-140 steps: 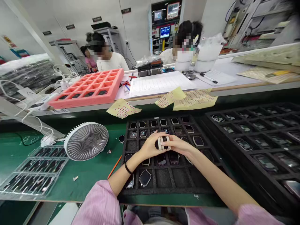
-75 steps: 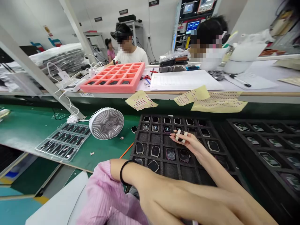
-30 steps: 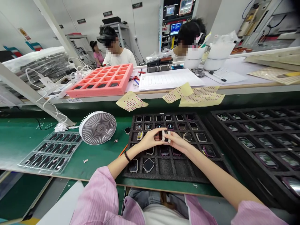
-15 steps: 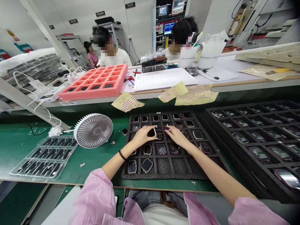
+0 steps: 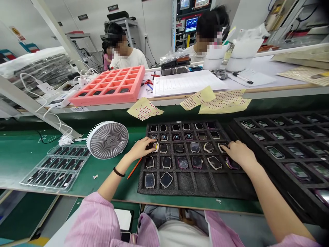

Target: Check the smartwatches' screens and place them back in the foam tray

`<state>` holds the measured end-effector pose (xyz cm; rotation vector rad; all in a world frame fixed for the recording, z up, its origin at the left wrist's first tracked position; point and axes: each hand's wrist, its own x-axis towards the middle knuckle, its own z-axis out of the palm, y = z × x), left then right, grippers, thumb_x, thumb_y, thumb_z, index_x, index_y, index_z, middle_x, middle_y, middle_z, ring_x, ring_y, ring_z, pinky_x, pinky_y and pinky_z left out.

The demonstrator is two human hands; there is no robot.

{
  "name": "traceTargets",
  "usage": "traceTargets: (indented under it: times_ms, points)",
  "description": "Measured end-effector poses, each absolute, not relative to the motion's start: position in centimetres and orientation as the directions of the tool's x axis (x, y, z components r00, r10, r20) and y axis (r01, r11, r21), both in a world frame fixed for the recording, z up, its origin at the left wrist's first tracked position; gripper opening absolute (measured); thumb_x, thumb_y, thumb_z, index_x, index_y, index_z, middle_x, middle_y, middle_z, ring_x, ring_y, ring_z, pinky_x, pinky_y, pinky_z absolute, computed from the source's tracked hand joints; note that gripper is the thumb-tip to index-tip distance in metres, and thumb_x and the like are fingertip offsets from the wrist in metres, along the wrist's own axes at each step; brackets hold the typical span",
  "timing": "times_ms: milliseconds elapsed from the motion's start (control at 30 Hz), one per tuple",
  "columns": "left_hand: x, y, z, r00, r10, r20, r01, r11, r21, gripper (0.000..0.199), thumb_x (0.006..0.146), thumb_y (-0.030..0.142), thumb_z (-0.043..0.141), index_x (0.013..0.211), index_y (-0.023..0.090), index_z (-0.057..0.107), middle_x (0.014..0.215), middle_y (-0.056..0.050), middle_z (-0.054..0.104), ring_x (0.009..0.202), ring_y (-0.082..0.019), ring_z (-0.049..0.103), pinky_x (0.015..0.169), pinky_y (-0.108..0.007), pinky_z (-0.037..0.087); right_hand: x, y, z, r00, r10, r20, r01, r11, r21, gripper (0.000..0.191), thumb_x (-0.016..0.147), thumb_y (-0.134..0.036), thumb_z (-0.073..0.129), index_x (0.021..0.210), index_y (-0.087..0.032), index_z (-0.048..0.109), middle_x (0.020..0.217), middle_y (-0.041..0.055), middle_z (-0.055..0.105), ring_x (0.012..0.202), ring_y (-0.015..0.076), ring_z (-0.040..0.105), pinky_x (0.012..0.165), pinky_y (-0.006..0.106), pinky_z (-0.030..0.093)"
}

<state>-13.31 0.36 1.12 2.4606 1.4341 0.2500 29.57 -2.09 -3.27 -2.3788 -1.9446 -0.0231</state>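
"In the head view, where are the hands?"

"Well apart, at opposite ends of the black foam tray. The left hand has its thumb and a finger at the yellow-marked watch, in the leftmost compartment of the middle row. The right hand reaches the rightmost watch of that same row."

"Clamped on them?"

"The left thumb and finger are spread around theirs, but I can't tell whether they squeeze. The right fingertips cover part of theirs, so I can't tell there either."

"Which way do the watches point?"

"The yellow-marked one has its long axis roughly near to far, partly covered. The rightmost one is too hidden for me to be sure."

"And the others?"

"In the nearest row, the left corner watch faces up, long axis near to far. Just right of it, the skewed watch faces up too, turned diagonally, with its long axis running from near left to far right."

"What's around the tray?"

"A fan and a clear plastic tray on the left, an orange stick near the tray's left edge, and another black tray on the right."
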Motion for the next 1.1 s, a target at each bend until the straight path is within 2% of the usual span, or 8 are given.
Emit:
traceTargets:
  times_ms: [167, 267, 367, 467, 567, 733, 933, 1100]
  points:
    - [-12.4, 0.3, 2.2, 0.509, 0.856, -0.091, 0.854, -0.489, 0.177, 0.042, 0.091, 0.039, 0.05, 0.13, 0.024, 0.052, 0.116, -0.009, 0.059, 0.105, -0.026, 0.06, 0.087, -0.038, 0.044, 30.9, -1.6, -4.8, 0.187, 0.981, 0.059, 0.951, -0.166, -0.262, 0.036, 0.079, -0.053, 0.057, 0.065, -0.02, 0.057, 0.082, 0.0148, 0.065, 0.077, 0.031, 0.065, 0.064, 0.037, 0.046]
    - [-11.8, 0.2, 2.7, 0.547, 0.821, -0.161, 0.834, -0.518, 0.192, 0.036, 0.095, 0.038, 0.042, 0.127, 0.024, 0.053, 0.111, -0.007, 0.063, 0.104, -0.025, 0.062, 0.086, -0.037, 0.044, 30.9, -1.5, -4.4, 0.203, 0.977, 0.057, 0.916, -0.169, -0.363, 0.036, 0.076, -0.057, 0.057, 0.064, -0.024, 0.047, 0.065, 0.0073, 0.061, 0.065, 0.0271, 0.062, 0.057, 0.034, 0.042]
    - [-11.3, 0.0, 2.5, 0.531, 0.827, -0.183, 0.843, -0.496, 0.208, 0.037, 0.098, 0.04, 0.032, 0.122, 0.022, 0.053, 0.107, -0.008, 0.066, 0.102, -0.024, 0.063, 0.086, -0.037, 0.043, 30.3, -1.6, -3.5, 0.286, 0.951, 0.117, 0.818, -0.178, -0.547, 0.039, 0.075, -0.061, 0.057, 0.078, -0.024, 0.047, 0.056, 0.002, 0.058, 0.053, 0.0235, 0.059, 0.054, 0.032, 0.04]
    - [-10.7, -0.1, 1.7, 0.437, 0.891, -0.124, 0.887, -0.404, 0.222, 0.032, 0.094, 0.041, 0.044, 0.113, 0.018, 0.054, 0.103, -0.011, 0.068, 0.098, -0.028, 0.064, 0.086, -0.038, 0.043, 29.0, -1.6, -2.8, 0.293, 0.944, 0.152, 0.629, -0.07, -0.774, 0.054, 0.074, -0.066, 0.057, 0.101, -0.02, 0.049, 0.05, -0.0019, 0.057, 0.045, 0.0197, 0.056, 0.051, 0.03, 0.04]
    - [-10.7, 0.0, 1.1, 0.37, 0.923, -0.107, 0.894, -0.322, 0.311, 0.022, 0.092, 0.031, 0.047, 0.108, 0.017, 0.052, 0.09, -0.009, 0.069, 0.085, -0.026, 0.067, 0.077, -0.033, 0.045, 27.1, -1.5, -2.7, 0.193, 0.976, 0.101, 0.503, -0.011, -0.864, 0.059, 0.074, -0.07, 0.054, 0.105, -0.02, 0.052, 0.051, -0.0022, 0.058, 0.04, 0.0172, 0.053, 0.045, 0.028, 0.037]
    - [-12.2, 0.1, 0.9, 0.35, 0.931, -0.107, 0.868, -0.28, 0.41, 0.018, 0.089, 0.019, 0.044, 0.106, 0.018, 0.051, 0.073, 0.001, 0.066, 0.067, -0.017, 0.065, 0.066, -0.026, 0.046, 25.4, -1.4, -4.0, 0.161, 0.962, 0.219, 0.734, 0.031, -0.678, 0.044, 0.082, -0.061, 0.048, 0.093, -0.019, 0.056, 0.063, 0.0048, 0.062, 0.06, 0.0236, 0.061, 0.058, 0.035, 0.047]
    - [-12.9, -0.8, -0.7, 0.259, 0.963, 0.079, 0.893, -0.27, 0.359, 0.02, 0.09, 0.016, 0.043, 0.101, 0.016, 0.06, 0.116, -0.013, 0.056, 0.107, -0.026, 0.056, 0.091, -0.042, 0.045, 24.8, -2.4, -4.1, -0.057, 0.947, 0.316, 0.957, 0.142, -0.254, 0.037, 0.093, -0.037, 0.037, 0.108, -0.013, 0.061, 0.104, 0.0191, 0.069, 0.097, 0.0337, 0.058, 0.081, 0.045, 0.047]
    - [-13.5, -1.4, -1.5, 0.319, 0.925, 0.207, 0.867, -0.373, 0.33, 0.02, 0.091, 0.024, 0.046, 0.103, 0.018, 0.061, 0.114, -0.011, 0.054, 0.107, -0.026, 0.052, 0.094, -0.045, 0.045, 24.3, -2.2, -3.9, -0.15, 0.952, 0.266, 0.951, 0.213, -0.226, 0.037, 0.094, -0.032, 0.035, 0.105, -0.013, 0.064, 0.099, 0.0191, 0.07, 0.097, 0.0335, 0.056, 0.088, 0.046, 0.044]
